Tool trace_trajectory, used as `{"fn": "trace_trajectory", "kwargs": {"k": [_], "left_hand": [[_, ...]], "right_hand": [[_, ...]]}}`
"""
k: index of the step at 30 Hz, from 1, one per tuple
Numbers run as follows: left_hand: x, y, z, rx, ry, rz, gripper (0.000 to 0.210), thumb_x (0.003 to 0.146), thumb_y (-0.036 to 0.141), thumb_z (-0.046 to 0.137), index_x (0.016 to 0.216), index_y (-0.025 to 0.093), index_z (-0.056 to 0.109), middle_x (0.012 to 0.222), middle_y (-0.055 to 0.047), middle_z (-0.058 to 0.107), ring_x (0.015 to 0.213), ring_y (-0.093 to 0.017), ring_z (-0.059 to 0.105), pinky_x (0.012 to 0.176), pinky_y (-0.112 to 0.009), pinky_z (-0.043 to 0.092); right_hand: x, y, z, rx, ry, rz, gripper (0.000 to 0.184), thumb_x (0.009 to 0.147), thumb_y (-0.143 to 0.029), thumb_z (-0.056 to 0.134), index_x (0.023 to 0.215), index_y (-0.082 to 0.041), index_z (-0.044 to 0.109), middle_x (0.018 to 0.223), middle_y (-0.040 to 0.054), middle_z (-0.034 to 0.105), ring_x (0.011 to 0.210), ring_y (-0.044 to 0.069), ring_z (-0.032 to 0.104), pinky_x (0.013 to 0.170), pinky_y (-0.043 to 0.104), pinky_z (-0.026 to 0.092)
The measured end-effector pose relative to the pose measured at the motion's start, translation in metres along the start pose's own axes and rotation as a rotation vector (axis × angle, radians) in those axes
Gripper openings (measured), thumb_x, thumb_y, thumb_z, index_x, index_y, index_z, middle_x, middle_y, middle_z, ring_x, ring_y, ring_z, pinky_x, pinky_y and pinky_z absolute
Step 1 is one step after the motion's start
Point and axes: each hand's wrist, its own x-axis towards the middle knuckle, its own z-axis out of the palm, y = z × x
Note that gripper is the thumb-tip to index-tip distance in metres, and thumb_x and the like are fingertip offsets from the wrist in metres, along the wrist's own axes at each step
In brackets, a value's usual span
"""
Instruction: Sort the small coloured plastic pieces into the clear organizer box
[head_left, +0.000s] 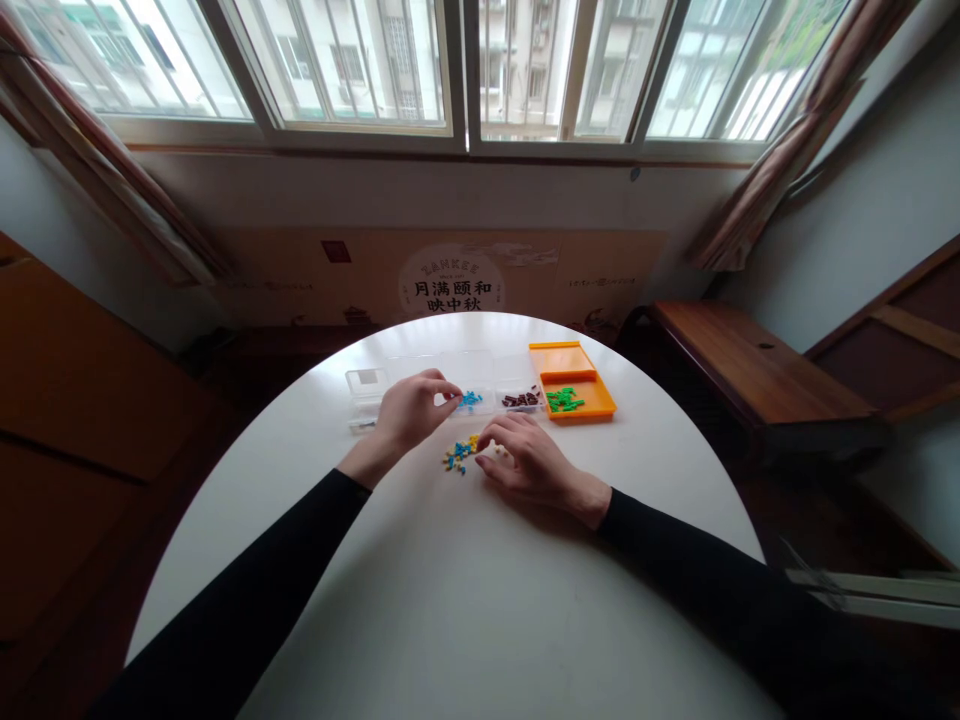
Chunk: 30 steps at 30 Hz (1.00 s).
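Observation:
My left hand (418, 408) is over the clear box at the near side of several blue pieces (470, 399), its thumb and index finger pinched together. Whatever lies between those fingertips is too small to make out. Low over the table is my right hand (531, 462), fingers curved, with a gap between thumb and index finger and nothing visible in it. Its fingertips are beside a loose pile of small yellow and blue pieces (457, 457). A few pale bits are partly covered by this hand.
Dark brown pieces (521, 399) sit in a clear compartment beside the blue ones. An orange box (600, 402) with its lid open holds green pieces (564, 399). A clear lidded case (365, 382) stands at left. The round white table (480, 600) carries everything; a wooden bench (757, 365) stands right.

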Motion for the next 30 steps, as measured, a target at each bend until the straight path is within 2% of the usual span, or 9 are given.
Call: {"fn": "trace_trajectory", "kwargs": {"k": [4, 8, 12, 18, 23, 25, 28, 30], "left_hand": [[0.012, -0.003, 0.000, 0.054, -0.088, -0.017, 0.013, 0.097, 0.034, 0.079, 0.092, 0.029, 0.090, 0.097, -0.001, 0.080, 0.073, -0.016, 0.066, 0.064, -0.029, 0.039], [0.010, -0.005, -0.002, 0.074, -0.071, 0.007, 0.015, 0.098, 0.033, 0.077, 0.092, 0.028, 0.090, 0.097, -0.001, 0.079, 0.073, -0.016, 0.066, 0.064, -0.030, 0.039], [-0.009, -0.004, -0.006, 0.038, 0.021, 0.052, 0.015, 0.100, 0.032, 0.075, 0.095, 0.026, 0.088, 0.098, -0.002, 0.079, 0.071, -0.015, 0.064, 0.065, -0.030, 0.041], [-0.057, -0.003, -0.009, -0.108, 0.106, 0.235, 0.016, 0.103, 0.032, 0.073, 0.094, 0.024, 0.084, 0.092, -0.001, 0.076, 0.069, -0.013, 0.062, 0.072, -0.029, 0.048], [-0.083, -0.011, -0.012, -0.165, 0.039, 0.366, 0.011, 0.100, 0.029, 0.075, 0.092, 0.025, 0.082, 0.087, -0.001, 0.075, 0.074, -0.014, 0.067, 0.071, -0.029, 0.049], [-0.088, -0.014, -0.013, -0.173, -0.013, 0.402, 0.006, 0.097, 0.028, 0.077, 0.096, 0.026, 0.083, 0.090, -0.001, 0.076, 0.078, -0.015, 0.068, 0.074, -0.029, 0.051], [-0.090, -0.015, -0.014, -0.194, -0.092, 0.419, 0.009, 0.094, 0.028, 0.079, 0.102, 0.027, 0.083, 0.098, -0.002, 0.078, 0.083, -0.016, 0.071, 0.077, -0.029, 0.053], [-0.091, -0.015, -0.015, -0.207, -0.107, 0.414, 0.010, 0.094, 0.027, 0.077, 0.102, 0.026, 0.083, 0.098, -0.002, 0.078, 0.082, -0.016, 0.071, 0.075, -0.028, 0.052]], "right_hand": [[0.001, -0.001, -0.002, 0.005, -0.019, 0.001, 0.008, 0.101, -0.022, 0.074, 0.105, -0.024, 0.067, 0.107, 0.0061, 0.075, 0.105, 0.028, 0.068, 0.101, 0.043, 0.051], [0.001, -0.002, -0.003, 0.011, -0.023, 0.003, 0.008, 0.101, -0.022, 0.074, 0.105, -0.024, 0.068, 0.108, 0.0059, 0.075, 0.106, 0.028, 0.068, 0.101, 0.043, 0.051], [0.001, -0.003, -0.003, 0.013, -0.020, 0.004, 0.007, 0.102, -0.022, 0.074, 0.105, -0.024, 0.068, 0.107, 0.0057, 0.075, 0.105, 0.027, 0.068, 0.101, 0.043, 0.051], [0.002, -0.002, 0.004, -0.007, -0.031, -0.003, 0.007, 0.101, -0.021, 0.074, 0.106, -0.024, 0.070, 0.108, 0.0058, 0.075, 0.105, 0.027, 0.068, 0.102, 0.044, 0.052], [0.000, -0.001, 0.010, -0.048, -0.072, -0.057, 0.012, 0.102, -0.021, 0.075, 0.113, -0.025, 0.073, 0.115, 0.0074, 0.075, 0.108, 0.028, 0.066, 0.103, 0.046, 0.053], [-0.001, -0.002, 0.012, -0.057, -0.091, -0.088, 0.016, 0.102, -0.021, 0.075, 0.117, -0.026, 0.073, 0.118, 0.0079, 0.075, 0.110, 0.028, 0.066, 0.104, 0.046, 0.054], [-0.002, -0.002, 0.014, -0.070, -0.104, -0.118, 0.019, 0.104, -0.021, 0.075, 0.121, -0.027, 0.074, 0.120, 0.0076, 0.075, 0.110, 0.027, 0.066, 0.103, 0.045, 0.055], [-0.002, -0.002, 0.015, -0.080, -0.107, -0.132, 0.017, 0.105, -0.022, 0.074, 0.122, -0.028, 0.075, 0.119, 0.0068, 0.075, 0.109, 0.026, 0.066, 0.103, 0.045, 0.054]]}}
